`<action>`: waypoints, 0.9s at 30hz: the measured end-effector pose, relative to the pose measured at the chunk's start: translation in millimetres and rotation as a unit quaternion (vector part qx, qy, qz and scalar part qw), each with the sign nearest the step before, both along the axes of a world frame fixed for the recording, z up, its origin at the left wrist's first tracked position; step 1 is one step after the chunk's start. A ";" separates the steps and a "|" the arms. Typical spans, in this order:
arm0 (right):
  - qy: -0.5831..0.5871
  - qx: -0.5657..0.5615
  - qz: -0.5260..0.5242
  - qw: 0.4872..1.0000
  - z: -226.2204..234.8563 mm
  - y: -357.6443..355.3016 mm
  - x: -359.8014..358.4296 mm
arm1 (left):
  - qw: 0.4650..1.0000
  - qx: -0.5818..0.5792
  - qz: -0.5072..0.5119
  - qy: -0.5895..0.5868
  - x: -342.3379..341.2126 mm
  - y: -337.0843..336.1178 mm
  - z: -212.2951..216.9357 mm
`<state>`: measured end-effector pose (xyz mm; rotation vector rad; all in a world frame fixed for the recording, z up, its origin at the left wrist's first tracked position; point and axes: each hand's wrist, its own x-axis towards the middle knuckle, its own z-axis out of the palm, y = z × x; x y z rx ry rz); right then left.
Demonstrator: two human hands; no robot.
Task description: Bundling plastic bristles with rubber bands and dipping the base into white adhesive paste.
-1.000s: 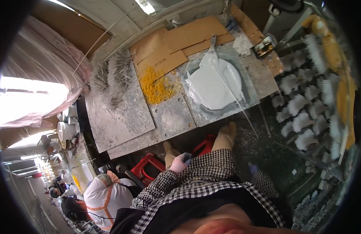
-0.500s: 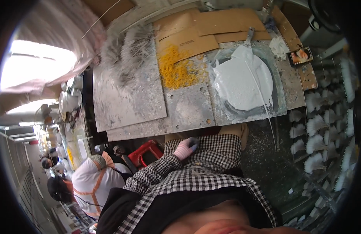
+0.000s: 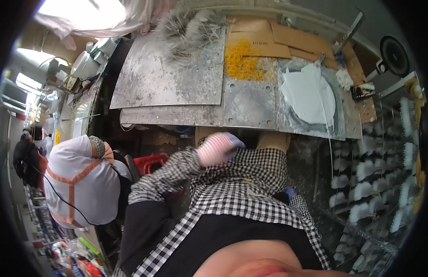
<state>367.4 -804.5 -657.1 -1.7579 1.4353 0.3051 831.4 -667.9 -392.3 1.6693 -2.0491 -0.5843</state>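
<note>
Two hands are ours here, and only parts of them show. Our left hand (image 3: 217, 148), in a pale pink glove with blue at the fingertips, hangs below the near edge of the surface (image 3: 251, 104) over our checked lap; it is blurred, the fingers look curled, and we cannot tell whether anything is in it. Our right hand (image 3: 290, 192) is barely in view — just a bit of blue glove low beside our right hip — so we cannot tell its state either.

On the surface ahead lie grey metal sheets (image 3: 167, 78). To the right sits a round white disc (image 3: 311, 94) on a grey plate, with a thin wire (image 3: 325, 124) crossing it. Behind it are flat pieces of cardboard (image 3: 288, 39), and a heap of yellow rubber bands (image 3: 241, 62). At the far left of the surface lies a bundle of white bristly pieces (image 3: 186, 30). At our left a person (image 3: 80, 180) in a white top with orange straps bends forward — well apart from our hands.
</note>
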 end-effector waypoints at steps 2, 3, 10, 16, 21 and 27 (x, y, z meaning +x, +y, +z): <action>-0.004 -0.008 0.020 1.000 6.2 -6.0 6.6 | 0.992 0.028 0.059 -0.105 65.7 7.5 -12.7; -0.003 -0.008 0.013 1.000 5.9 -1.0 2.8 | 0.986 0.003 0.131 -0.101 83.8 8.9 21.0; -0.088 -0.079 -0.006 0.993 43.3 -29.1 0.1 | 0.935 -0.058 0.294 -0.191 256.8 -3.9 23.1; -0.080 -0.180 0.129 0.972 226.8 -20.6 110.8 | 0.924 -0.003 0.248 -0.292 320.4 -105.6 47.0; -0.215 -0.172 0.160 0.948 291.6 -38.9 202.8 | 0.931 -0.061 0.155 -0.326 286.6 -212.0 64.7; -0.275 -0.208 0.256 0.903 308.0 -70.5 281.7 | 0.783 0.194 0.307 -0.505 290.4 -303.1 59.8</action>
